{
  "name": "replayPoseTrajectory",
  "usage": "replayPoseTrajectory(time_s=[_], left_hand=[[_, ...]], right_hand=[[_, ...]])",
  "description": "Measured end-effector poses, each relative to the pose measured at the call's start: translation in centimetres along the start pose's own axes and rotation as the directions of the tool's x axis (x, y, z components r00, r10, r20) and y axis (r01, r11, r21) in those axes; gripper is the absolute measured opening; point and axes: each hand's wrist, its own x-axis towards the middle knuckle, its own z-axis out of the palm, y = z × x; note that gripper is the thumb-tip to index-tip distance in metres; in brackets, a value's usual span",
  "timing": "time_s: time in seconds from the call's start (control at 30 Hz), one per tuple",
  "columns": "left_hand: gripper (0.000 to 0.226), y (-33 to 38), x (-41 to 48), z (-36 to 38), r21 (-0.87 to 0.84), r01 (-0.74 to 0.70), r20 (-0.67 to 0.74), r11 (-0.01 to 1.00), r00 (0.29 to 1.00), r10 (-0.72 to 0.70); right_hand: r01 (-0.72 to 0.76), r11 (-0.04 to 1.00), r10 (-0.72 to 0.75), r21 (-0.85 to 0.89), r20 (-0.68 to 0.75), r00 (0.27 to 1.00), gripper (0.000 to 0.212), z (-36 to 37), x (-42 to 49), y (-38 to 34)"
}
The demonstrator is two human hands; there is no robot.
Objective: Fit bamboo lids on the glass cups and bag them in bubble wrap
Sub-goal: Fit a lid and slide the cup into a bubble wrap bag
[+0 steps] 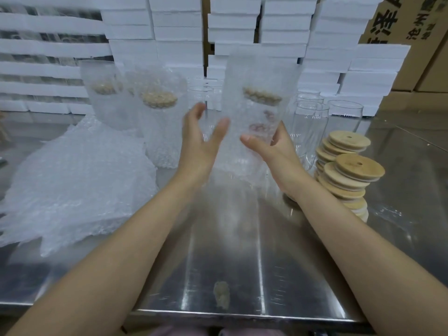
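Your right hand [276, 154] holds one wrapped cup [257, 81] up above the shiny steel table [242, 263]. The thumb is pressed on the front of the bumpy bag, and the fingers curl round the back. Inside it, near the top of the glass, sits one round bamboo lid [261, 95].

Your left hand [200, 141] is just left of the wrapped cup, with the fingers straight and spread. The picture is too blurry to tell if it touches the bag.

Further left of the wrapped cup stand at least two more bagged cups [160, 132], each with a tan lid. In front of those lies one soft, crinkly pile of bubble wrap [72, 190].

Right of the wrapped cup stand at least three bare glass cups [310, 122], clear and smooth. Near them lean two stacks of flat round lids [349, 170], each lid with a small hole.

Behind the wrapped cup rise many white foam boxes [179, 32], and to its far right brown cardboard boxes [412, 20]
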Motion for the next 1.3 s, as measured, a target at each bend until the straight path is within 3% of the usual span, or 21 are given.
replayPoseTrajectory(time_s=[0.07, 0.13, 0.23, 0.37, 0.47, 0.63, 0.73, 0.87, 0.97, 1.1, 1.23, 1.3], left_hand=[[0.068, 0.1, -0.2, -0.4, 0.073, -0.061, 0.242, 0.995, 0.969, 0.042], [0.073, 0.2, -0.3, -0.2, 0.034, -0.053, 0.350, 0.998, 0.936, 0.037], [0.082, 0.2, -0.4, 0.0, 0.025, -0.069, 0.251, 0.997, 0.966, 0.060], [0.068, 0.0, -0.1, -0.2, 0.004, -0.083, 0.228, 0.997, 0.970, 0.080], [0.083, -0.3, 0.1, -0.3, 0.027, 0.004, 0.164, 1.000, 0.986, -0.009], [0.088, -0.7, 0.1, 0.0, 0.017, 0.038, 0.026, 0.999, 0.999, -0.038], [0.087, -0.7, 0.2, 0.1, -0.025, 0.030, 0.052, 0.999, 0.998, -0.028], [0.094, -0.9, 0.3, 0.2, -0.056, 0.007, 0.124, 0.998, 0.992, 0.000], [0.106, -0.8, 0.5, -0.3, -0.113, 0.049, 0.168, 0.992, 0.985, -0.030], [0.131, -0.2, 1.1, -1.5, -0.261, 0.090, 0.141, 0.961, 0.988, -0.054], [0.133, -0.5, 1.1, -2.1, -0.101, 0.077, 0.327, 0.992, 0.944, -0.040], [0.125, -0.8, 1.1, -2.2, -0.051, 0.045, 0.333, 0.998, 0.943, -0.025]], right_hand=[[0.032, 0.999, -0.031, -0.014, 0.074, 0.997, 0.074, 0.0, -0.1, 0.3], [0.062, 0.996, -0.054, -0.057, 0.138, 0.989, 0.067, -0.2, -0.2, 0.3], [0.086, 0.987, -0.054, -0.133, 0.228, 0.972, 0.063, -0.8, -0.2, 0.4], [0.085, 0.987, -0.037, -0.139, 0.313, 0.949, 0.070, -0.3, -0.5, 1.0], [0.070, 0.984, -0.014, -0.164, 0.323, 0.946, 0.075, 0.4, -0.4, 1.9], [-0.051, 0.973, 0.113, -0.227, 0.270, 0.956, 0.124, 0.4, 0.0, 3.9], [-0.074, 0.962, 0.151, -0.264, 0.286, 0.946, 0.136, 0.8, -0.1, 4.8], [-0.006, 0.895, 0.184, -0.445, 0.359, 0.915, 0.135, 0.9, 0.0, 5.5], [0.022, 0.923, 0.129, -0.384, 0.364, 0.922, 0.141, 0.6, 0.0, 5.6], [0.129, 0.980, -0.104, -0.151, 0.165, 0.981, 0.110, 1.0, -0.1, 4.5], [0.255, 0.955, -0.263, -0.153, -0.037, 0.964, 0.072, 0.7, -0.1, 3.5], [0.287, 0.945, -0.305, -0.157, -0.104, 0.947, 0.048, 0.5, 0.0, 3.1]])
